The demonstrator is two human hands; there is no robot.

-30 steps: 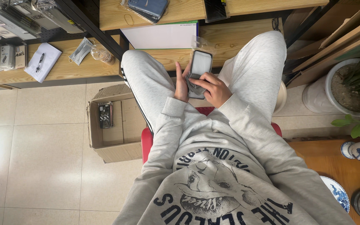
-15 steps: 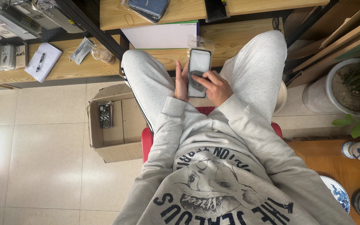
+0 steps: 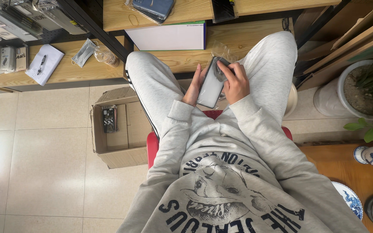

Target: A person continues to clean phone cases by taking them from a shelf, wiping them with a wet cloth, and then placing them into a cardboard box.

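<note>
The left hand (image 3: 193, 86) gripped the phone (image 3: 210, 88) by its edge. The right hand (image 3: 237, 82) pressed a grey cloth (image 3: 221, 71) on its top; wiping seemed barely begun.

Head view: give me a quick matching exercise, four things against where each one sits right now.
Things:
1. phone
2. cardboard box
3. notepad with pen
4. potted plant

Places:
A. on the low wooden shelf, far left
B. on the floor, left of the red stool
C. between both hands, above the lap
D. at the right edge, beside the leg

Pairs: 1-C, 2-B, 3-A, 4-D
</note>
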